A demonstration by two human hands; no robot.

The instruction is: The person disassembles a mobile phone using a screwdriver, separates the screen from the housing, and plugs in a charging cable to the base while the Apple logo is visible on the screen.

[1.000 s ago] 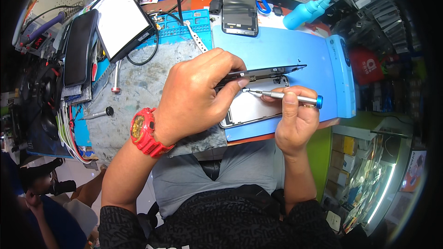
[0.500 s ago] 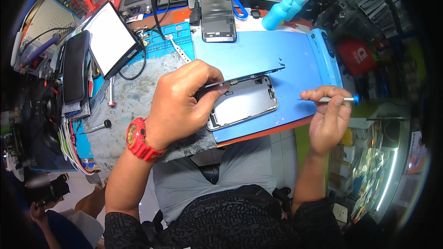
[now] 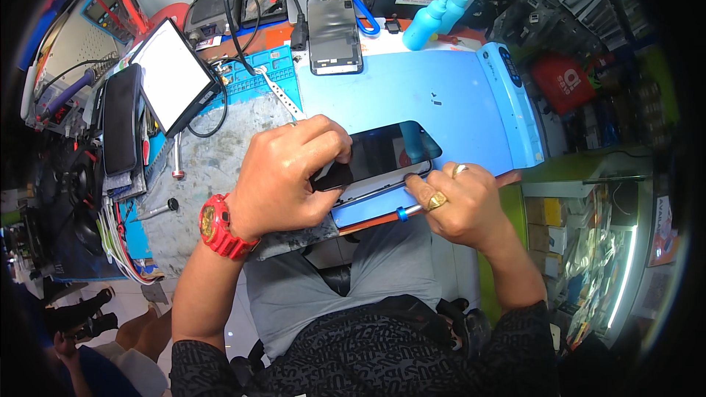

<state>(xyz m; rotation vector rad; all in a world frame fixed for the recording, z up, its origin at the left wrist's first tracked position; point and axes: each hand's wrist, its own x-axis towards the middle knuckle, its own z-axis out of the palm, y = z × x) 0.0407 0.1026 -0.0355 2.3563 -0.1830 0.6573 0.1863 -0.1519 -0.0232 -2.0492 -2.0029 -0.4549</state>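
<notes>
Blue pad (image 3: 471, 114) beside stained grey mat (image 3: 213, 165) — lit cabinet (image 3: 570, 190) at right | left hand (image 3: 287, 169): gripping phone screen (image 3: 379, 154) | right hand (image 3: 467, 206): curled around screwdriver (image 3: 403, 213)

The black screen (image 3: 376, 153) looks like glossy glass, the screwdriver (image 3: 414, 210) smooth metal with a shiny blue cap. The watch (image 3: 226, 228) is red plastic; the blue pad (image 3: 382, 95), smooth; the trousers (image 3: 360, 272), matt cloth.
</notes>
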